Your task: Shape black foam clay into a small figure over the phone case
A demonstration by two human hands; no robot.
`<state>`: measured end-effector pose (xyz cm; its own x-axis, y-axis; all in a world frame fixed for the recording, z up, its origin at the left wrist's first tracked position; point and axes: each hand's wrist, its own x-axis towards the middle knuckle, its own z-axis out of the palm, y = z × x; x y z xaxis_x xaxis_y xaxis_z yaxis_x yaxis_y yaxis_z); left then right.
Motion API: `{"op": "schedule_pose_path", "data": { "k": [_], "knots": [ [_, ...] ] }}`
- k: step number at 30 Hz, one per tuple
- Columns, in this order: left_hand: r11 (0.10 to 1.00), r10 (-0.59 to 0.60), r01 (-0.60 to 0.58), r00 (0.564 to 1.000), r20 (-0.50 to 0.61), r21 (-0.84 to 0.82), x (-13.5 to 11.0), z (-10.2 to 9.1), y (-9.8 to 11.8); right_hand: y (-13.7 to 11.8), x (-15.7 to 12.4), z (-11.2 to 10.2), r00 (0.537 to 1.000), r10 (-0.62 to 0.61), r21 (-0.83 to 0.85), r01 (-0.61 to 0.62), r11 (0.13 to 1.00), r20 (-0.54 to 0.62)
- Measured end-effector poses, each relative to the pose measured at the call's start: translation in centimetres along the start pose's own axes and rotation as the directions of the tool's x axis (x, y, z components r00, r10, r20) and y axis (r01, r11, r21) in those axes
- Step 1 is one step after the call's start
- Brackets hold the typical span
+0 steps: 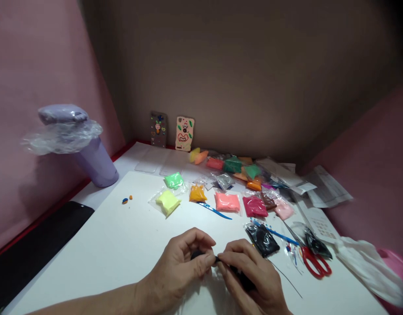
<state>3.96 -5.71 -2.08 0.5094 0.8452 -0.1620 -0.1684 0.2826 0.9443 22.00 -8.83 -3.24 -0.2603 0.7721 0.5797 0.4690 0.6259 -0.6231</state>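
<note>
From here I have the left hand (pixel 180 264) and the right hand (pixel 254 273) close together, fingertips of both pinching black material (pixel 217 259) over the white worktop (pixel 123 249), near the black packet (pixel 262 239).

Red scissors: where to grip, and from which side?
Probably the red handles, coming from the person's near side: the loops face the person and look uncovered, while the blades point away toward the packets. A black bag lies just beyond the loops, crowding the far side.
</note>
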Motion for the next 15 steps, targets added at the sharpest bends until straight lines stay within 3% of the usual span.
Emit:
{"op": "schedule_pose_path", "data": {
  "k": [4,7,15],
  "knots": [
    [0.996,-0.086,0.086,0.995,0.043,-0.014,-0.01,0.14,-0.09,0.1,-0.17,0.1,0.998,-0.007,0.027,0.009,1.0,-0.06],
    [0.991,-0.131,0.133,0.989,0.075,-0.031,0.12,0.28,-0.15,0.09,-0.22,-0.02,1.0,-0.007,0.026,0.008,1.0,-0.03],
    [0.99,-0.127,0.129,0.991,0.046,-0.054,0.25,0.23,-0.08,-0.32,0.42,-0.29,1.0,0.014,0.064,-0.013,0.998,-0.008]
  ]
}}
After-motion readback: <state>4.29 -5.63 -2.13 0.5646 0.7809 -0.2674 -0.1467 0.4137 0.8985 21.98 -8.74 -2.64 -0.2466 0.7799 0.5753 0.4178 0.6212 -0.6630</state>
